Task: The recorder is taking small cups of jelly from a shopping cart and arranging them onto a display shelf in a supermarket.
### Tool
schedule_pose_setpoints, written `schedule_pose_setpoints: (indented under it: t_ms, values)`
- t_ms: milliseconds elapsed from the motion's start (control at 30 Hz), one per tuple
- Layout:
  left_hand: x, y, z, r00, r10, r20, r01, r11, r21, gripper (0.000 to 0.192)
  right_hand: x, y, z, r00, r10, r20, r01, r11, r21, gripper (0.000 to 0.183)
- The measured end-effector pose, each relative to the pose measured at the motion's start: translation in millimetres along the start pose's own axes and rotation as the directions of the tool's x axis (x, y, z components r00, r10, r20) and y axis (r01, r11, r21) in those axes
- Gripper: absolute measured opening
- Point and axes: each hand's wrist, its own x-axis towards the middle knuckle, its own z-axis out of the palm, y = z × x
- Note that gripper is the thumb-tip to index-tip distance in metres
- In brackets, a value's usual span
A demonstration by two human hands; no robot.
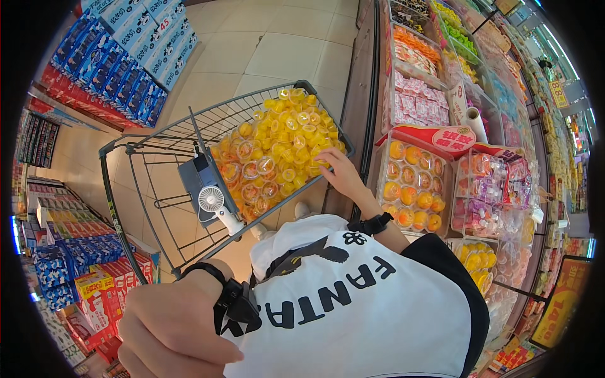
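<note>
My right hand (338, 171) reaches over the near rim of a grey wire shopping cart (222, 101). Its bent fingers are at the edge of a heap of small yellow jelly cups (288, 130), with no cup plainly gripped. Larger clear cups with orange fruit pieces (255, 165) lie on the left side of the heap. Close to the camera, my left hand (175, 326) is raised with curled fingers; its palm is hidden, so I cannot tell if it holds anything. A black device on a strap (236, 302) is on the left wrist.
A white handheld fan (212, 201) and a dark tablet-like device (198, 177) sit at the cart's handle end. On the right, clear bins hold orange fruit jelly cups (416, 184) and wrapped sweets (418, 101). Stacked blue cartons (113, 71) and red boxes (99, 302) stand left.
</note>
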Motion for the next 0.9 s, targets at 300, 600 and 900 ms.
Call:
schedule_pose_setpoints:
  t_ms: [300,600,900]
  values:
    - [12.0,20.1,-5.5,0.949,-0.285,0.133,0.278,0.958,0.073,0.038,-1.0,1.9,0.6,1.0,0.01,0.006,-0.01,0.999,0.039,0.02]
    - [6.5,-0.2,8.2,0.987,-0.149,0.067,0.146,0.988,0.048,0.024,-1.8,2.4,-2.4,0.999,0.031,0.017,-0.032,0.999,0.036,0.02]
    - [5.0,-13.6,11.1,1.0,0.012,0.028,-0.011,0.999,-0.031,0.022,-2.8,5.5,-0.2,0.999,0.033,0.017,-0.033,0.999,0.025,0.018]
